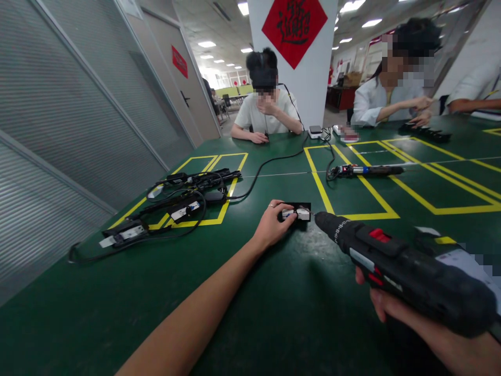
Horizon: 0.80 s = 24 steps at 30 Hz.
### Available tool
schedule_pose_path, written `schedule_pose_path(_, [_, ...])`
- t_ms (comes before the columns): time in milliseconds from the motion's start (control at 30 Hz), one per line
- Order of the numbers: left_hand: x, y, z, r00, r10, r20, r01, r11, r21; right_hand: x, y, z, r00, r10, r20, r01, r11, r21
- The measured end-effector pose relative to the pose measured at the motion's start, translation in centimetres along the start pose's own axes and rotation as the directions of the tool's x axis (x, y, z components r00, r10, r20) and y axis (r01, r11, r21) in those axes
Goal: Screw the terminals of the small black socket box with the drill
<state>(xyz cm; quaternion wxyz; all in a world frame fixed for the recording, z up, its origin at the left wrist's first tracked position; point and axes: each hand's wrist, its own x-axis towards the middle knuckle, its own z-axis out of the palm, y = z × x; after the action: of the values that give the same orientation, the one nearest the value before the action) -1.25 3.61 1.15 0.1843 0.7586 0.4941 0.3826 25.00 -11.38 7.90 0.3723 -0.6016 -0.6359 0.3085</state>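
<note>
Here, left hand (272, 225) fingers pinch one black part (298, 212); the right hand (385, 308) seemingly clasps one drill (395, 266).

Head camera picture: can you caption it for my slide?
Left hand holds a small black part on the green table; right hand grips a power screwdriver.

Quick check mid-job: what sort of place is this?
Probably a factory assembly floor: a long green worktable marked with yellow tape bays, cabled black units lying on it, and a power screwdriver in the right hand while the left hand grips a small black part.
</note>
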Motion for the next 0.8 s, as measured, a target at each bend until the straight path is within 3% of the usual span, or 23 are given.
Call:
schedule_pose_path(100, [-0.1,-0.1,0.2,1.0,-0.013,-0.025,0.014,1.0,0.018,0.0,1.8,-0.3,0.971,0.084,0.225,-0.098,0.994,0.051])
schedule_pose_path(167, [-0.1,-0.1,0.4,0.999,-0.01,-0.045,0.012,1.0,0.029,-0.2,2.5,-0.5,0.958,0.106,0.267,-0.121,0.992,0.04])
schedule_pose_path(667, [0.0,-0.2,0.3,0.999,0.007,-0.038,-0.006,0.999,0.038,-0.1,0.8,0.1,0.968,0.155,0.199,-0.167,0.985,0.043])
schedule_pose_path(800, [0.1,-0.1,0.4,1.0,0.003,-0.028,-0.002,0.999,0.045,0.2,0.8,-0.5,0.95,0.152,0.274,-0.173,0.983,0.054])
